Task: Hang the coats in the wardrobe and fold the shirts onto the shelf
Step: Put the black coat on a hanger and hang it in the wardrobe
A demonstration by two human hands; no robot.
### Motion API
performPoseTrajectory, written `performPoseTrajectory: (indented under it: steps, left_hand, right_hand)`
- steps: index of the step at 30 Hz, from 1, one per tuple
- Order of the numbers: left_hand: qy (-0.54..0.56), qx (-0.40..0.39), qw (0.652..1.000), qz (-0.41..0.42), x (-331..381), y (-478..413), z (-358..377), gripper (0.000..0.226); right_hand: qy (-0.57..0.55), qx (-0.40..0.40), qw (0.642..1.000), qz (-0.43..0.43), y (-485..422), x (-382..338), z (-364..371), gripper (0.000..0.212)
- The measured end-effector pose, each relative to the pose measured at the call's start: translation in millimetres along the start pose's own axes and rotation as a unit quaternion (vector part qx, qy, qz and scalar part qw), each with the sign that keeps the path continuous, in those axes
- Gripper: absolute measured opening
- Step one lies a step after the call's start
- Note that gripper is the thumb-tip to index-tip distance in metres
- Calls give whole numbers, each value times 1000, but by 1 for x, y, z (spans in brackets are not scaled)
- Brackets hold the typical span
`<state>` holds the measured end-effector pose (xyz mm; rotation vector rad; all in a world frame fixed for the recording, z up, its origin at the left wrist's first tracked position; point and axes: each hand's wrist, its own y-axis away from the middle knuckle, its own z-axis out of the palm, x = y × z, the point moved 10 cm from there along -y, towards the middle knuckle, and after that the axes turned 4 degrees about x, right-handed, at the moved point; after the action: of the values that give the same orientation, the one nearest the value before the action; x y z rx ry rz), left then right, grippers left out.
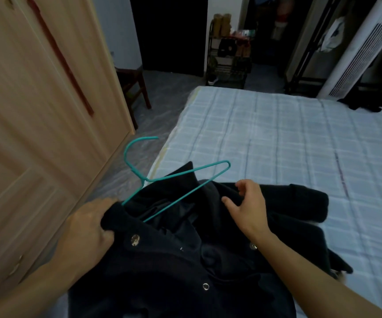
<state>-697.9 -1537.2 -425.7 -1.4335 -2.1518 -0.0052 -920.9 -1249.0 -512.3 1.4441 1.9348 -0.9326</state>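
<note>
Black cloth fills the 6 o'clock part of the view: a dark coat (185, 260) with shiny snap buttons (135, 239) lies bunched on the near edge of a bed (277, 134) covered in a pale blue checked sheet. A teal wire hanger (186, 171) sits at the coat's collar. Its lower end is tucked into the fabric, one shoulder loop sticks out toward 2 o'clock, and the hook curls up toward 11 o'clock over the floor beside the bed.

At 8 o'clock the left hand (86, 228) grips a fold of the coat near one shoulder, fingers wrapped round the cloth just beside the hanger's end. At 5 o'clock the right hand (248, 205) hangs over the collar area with its thumb spread apart from loosely bent fingers, holding nothing that can be made out; whether the fingertips touch the cloth is unclear.

A light wooden wardrobe (36, 111) with closed doors fills 9 o'clock. A shoe rack (229, 63) stands at 12 o'clock, a wooden stool (135, 86) at 11 o'clock. A white tower air conditioner (359, 53) stands at 2 o'clock, with another dark garment (364, 105) on the bed's far corner.
</note>
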Motion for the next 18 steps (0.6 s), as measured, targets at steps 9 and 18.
performPoseTrajectory:
  steps: [9,18]
  left_hand:
    - [-37,-7,999,-3,-8,-2,0,66]
    - [-5,-27,1000,-2,-6,7,-27,49]
  right_hand:
    - [75,-122,986,91,5,4,88,60]
    - [20,-26,998,57,-43,-25,23,14]
